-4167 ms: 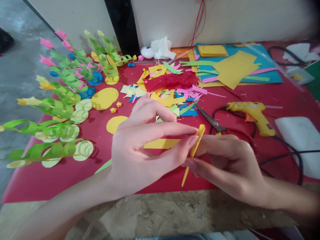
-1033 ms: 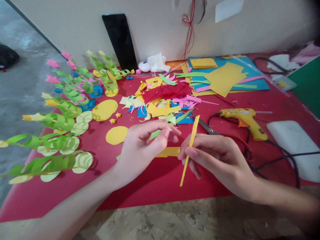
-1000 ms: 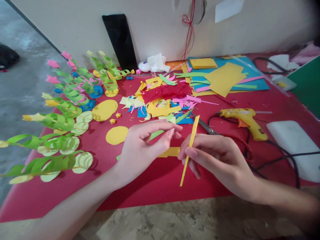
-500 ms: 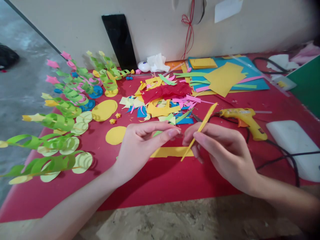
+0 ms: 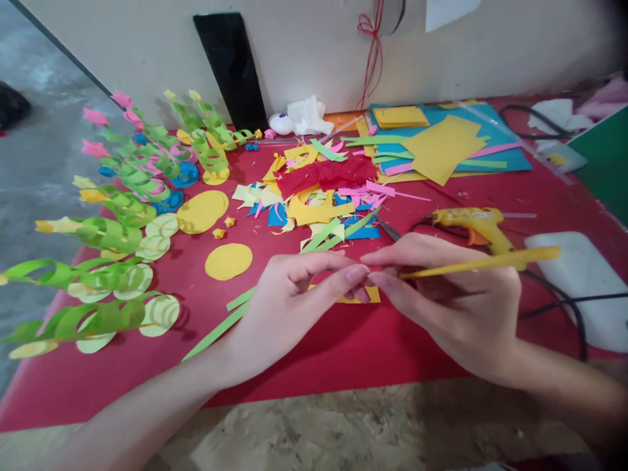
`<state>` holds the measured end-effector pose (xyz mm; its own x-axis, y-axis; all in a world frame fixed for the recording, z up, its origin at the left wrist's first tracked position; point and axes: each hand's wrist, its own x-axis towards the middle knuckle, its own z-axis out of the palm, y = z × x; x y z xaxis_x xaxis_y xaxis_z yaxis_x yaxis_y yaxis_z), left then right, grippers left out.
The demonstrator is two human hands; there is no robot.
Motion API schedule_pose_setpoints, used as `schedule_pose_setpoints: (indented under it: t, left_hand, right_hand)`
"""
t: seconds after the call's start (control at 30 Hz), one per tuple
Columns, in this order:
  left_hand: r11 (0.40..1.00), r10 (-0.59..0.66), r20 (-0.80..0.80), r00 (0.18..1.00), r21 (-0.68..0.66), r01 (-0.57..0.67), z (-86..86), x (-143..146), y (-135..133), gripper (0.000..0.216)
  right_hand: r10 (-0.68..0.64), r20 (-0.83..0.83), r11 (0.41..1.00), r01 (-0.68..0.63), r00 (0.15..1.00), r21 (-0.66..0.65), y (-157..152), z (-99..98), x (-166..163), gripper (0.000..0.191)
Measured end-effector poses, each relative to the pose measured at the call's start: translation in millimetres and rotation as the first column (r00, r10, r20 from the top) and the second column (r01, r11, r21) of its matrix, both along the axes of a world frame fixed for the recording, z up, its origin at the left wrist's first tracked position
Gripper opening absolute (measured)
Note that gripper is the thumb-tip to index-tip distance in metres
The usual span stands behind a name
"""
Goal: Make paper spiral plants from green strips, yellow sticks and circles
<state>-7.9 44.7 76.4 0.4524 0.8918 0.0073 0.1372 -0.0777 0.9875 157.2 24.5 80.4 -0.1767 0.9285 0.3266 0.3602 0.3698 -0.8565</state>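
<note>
The right hand [image 5: 456, 301] hides the scissors [image 5: 390, 230] handles and the yellow strip's [image 5: 483, 262] near end.

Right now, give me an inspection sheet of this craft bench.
Surface: red sheet over a bare board.
Job's things: yellow paper strip, pinched at its left end, pointing right.
Clutter: paper scraps, yellow discs, green spiral pieces, coloured sheets, glue gun, scissors partly hidden.
Grippers: right hand holds the strip; left hand fingertips meet it.
Cables: black cord at right.
Surroundings: wall, red string.
</note>
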Motion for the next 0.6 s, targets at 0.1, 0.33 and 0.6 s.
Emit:
schedule_pose_setpoints:
  t: [0.1,0.33,0.6]
  left_hand:
    - [1.000,-0.010,-0.004,1.000,0.022,0.011,0.1,0.6,-1.4,0.016]
    - [0.999,-0.032,0.009,0.999,-0.031,0.033,2.5,-0.3,-3.0,0.017]
    - [0.994,-0.047,0.058,0.997,-0.094,0.053,2.1,0.1,-3.2,0.019]
  right_hand:
    - [0.031,-0.012,0.999,-0.031,0.999,0.011,0.1,2.2,-0.9,0.016]
    - [0.015,0.090,0.995,-0.024,0.996,0.096,2.8,3.5,0.4,0.014]
    - [-0.010,0.129,0.993,-0.005,0.992,0.116,0.3,4.9,0.1,0.015]
